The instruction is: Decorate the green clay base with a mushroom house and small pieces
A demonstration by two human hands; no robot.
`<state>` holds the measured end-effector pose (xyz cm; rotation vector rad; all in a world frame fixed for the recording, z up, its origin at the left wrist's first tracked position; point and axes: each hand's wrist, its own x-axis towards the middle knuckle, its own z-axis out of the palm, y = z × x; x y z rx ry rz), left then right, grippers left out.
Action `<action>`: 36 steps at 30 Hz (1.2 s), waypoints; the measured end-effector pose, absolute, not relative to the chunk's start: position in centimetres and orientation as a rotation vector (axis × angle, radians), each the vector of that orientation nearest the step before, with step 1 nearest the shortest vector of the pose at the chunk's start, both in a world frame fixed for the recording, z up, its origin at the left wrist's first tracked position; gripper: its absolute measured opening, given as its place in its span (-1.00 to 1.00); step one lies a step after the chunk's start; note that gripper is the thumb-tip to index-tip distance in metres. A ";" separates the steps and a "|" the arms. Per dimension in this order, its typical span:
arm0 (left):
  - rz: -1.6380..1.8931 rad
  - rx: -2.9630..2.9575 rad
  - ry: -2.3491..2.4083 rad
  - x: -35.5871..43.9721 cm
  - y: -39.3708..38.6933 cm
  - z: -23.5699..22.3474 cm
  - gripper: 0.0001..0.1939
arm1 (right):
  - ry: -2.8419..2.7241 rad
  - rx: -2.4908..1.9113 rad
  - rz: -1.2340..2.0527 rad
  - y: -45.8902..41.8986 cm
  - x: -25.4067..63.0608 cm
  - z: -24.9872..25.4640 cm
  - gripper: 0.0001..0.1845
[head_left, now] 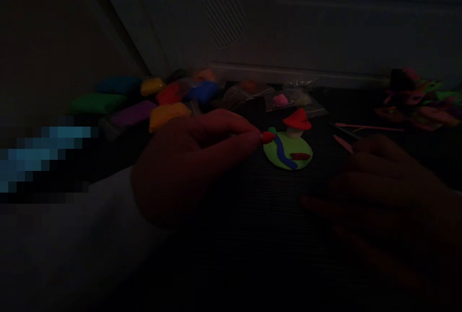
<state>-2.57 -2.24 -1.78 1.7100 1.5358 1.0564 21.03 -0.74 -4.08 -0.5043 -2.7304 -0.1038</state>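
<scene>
My left hand (pixel 195 158) is closed in a pinch on a small red clay piece (pixel 269 136) with a pale bit at the fingertips. This piece is in front of the left edge of a round green clay base (pixel 270 152); whether they touch I cannot tell. On the base are a clay mushroom (pixel 297 118) with a red cap and white stem, a wavy blue clay strip (pixel 283 152) and a reddish-brown clay piece (pixel 300 156). My right hand (pixel 390 191) is to the right, thumb apart from the fingers, its fingertips by a pink modelling tool (pixel 342 143). The picture is very dark.
Coloured clay packs, among them green (pixel 97 104), purple (pixel 133 113) and yellow-orange (pixel 169 115), lie at back left. Clear bags (pixel 288 100) sit behind the base. Another thin pink tool (pixel 368 127) and a colourful heap (pixel 422 100) are at right. A wall panel stands behind.
</scene>
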 end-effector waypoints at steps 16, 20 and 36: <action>1.128 1.751 1.468 -2.8 -1.8 -2.4 -0.94 | -2.748 -0.499 -0.135 -1.1 20.7 -3.9 -0.75; 1.095 1.740 1.461 -2.8 -1.9 -2.3 -0.93 | -2.727 -0.498 -0.036 -0.9 20.8 -3.7 -0.75; 1.093 1.796 1.438 -2.4 -2.0 -2.1 -0.96 | -2.706 -0.537 0.063 -0.6 20.7 -3.4 -0.77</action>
